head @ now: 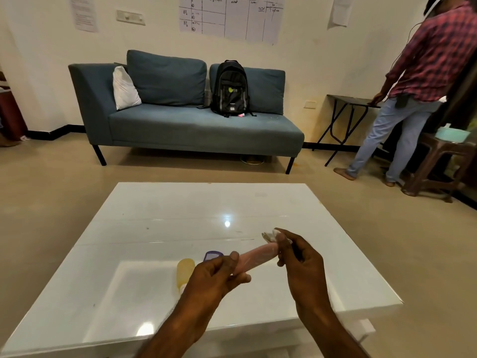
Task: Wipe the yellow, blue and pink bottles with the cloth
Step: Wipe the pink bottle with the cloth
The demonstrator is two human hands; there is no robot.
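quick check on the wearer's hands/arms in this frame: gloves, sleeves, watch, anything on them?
Nothing worn that shows. The left hand and right hand are both bare, no gloves, and no rings can be made out. Both forearms are bare down to the bottom edge of the frame, with no sleeve cuffs, watch, bands, cables or markers visible on the wrists.
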